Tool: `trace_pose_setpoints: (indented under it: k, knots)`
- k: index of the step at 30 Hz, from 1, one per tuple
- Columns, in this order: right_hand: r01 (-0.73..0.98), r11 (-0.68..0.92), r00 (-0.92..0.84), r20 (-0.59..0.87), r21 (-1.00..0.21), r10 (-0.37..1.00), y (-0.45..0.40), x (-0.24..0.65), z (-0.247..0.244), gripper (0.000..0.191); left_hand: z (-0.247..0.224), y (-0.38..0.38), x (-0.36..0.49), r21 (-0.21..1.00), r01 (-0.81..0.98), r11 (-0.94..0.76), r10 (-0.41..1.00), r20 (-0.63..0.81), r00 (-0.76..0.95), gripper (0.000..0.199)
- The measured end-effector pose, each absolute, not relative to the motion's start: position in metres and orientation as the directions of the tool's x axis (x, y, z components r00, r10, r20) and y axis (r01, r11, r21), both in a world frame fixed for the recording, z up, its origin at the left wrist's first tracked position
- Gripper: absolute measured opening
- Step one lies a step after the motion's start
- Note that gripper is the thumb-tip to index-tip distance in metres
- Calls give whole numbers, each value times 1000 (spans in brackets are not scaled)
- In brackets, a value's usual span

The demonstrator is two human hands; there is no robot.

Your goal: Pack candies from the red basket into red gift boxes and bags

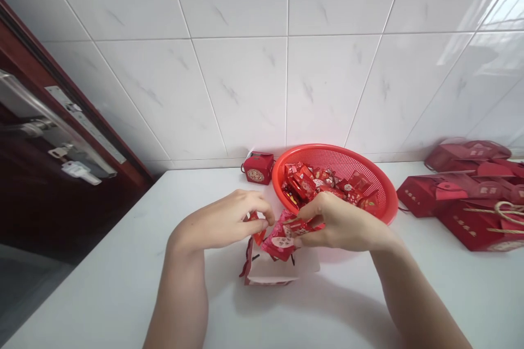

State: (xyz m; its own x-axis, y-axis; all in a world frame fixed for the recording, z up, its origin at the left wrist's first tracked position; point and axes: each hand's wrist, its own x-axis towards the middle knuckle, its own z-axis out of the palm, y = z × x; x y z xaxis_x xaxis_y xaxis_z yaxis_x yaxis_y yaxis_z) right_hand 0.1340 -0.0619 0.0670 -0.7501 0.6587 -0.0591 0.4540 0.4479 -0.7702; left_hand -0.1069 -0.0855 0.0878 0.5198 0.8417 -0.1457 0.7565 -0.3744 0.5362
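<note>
On the white bench (pixel 102 289), near the front middle, sits one open white-and-red paper box (pixel 272 269), with both of the person's hands working just above it. Left hand (pixel 219 222): fingers (pixel 262 211) curled and pressed together, pinching one small red paper piece (pixel 257 228) over the box's left side; wrapper or box flap, cannot tell. Right hand (pixel 339 219): fingers (pixel 317 207) curled inward, pinching one red wrapped sweet packet (pixel 298 227) just above the box's right side. One pink-and-red sweet packet (pixel 279 244) stands in the box mouth, between both hands. Behind them is one round red plastic mesh basket (pixel 341 157), its near rim partly blocked by the right hand. It holds a heap of red wrapped sweets (pixel 311 185), too overlapped to count. One small closed red box (pixel 257 168) with a round emblem sits just left of the basket, near the wall. At the bench's right end lie at least three red gift boxes (pixel 426 193), loosely piled and overlapping, exact count unclear, with a twine handle (pixel 505 212) across the nearest. Behind everything is a white marble-pattern tile wall (pixel 233 65). Left of the bench stands a dark red door (pixel 53 212) with a metal lever handle (pixel 28 128).
</note>
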Motion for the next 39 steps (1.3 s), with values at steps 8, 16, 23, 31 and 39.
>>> trace_pose_setpoints:
  k: [8,16,23,31,39]
  knots:
    - [516,408,-760,-182,-753,624,-75,101,58,34,86,-86,-118,551,799,-242,871,-240,430,23]
    - [580,456,-716,-154,-675,681,-80,82,43,32,83,-84,-122,501,845,-186,878,-301,372,28]
    - [550,525,-767,-144,-649,625,-87,75,32,31,84,-83,-123,486,859,-159,890,-306,337,24]
    - [524,624,-831,-188,-580,523,-84,73,36,32,85,-84,-122,484,867,-120,895,-325,305,22]
    - [693,556,-670,-126,-459,731,-80,85,45,32,85,-83,-120,500,851,-163,893,-293,343,7]
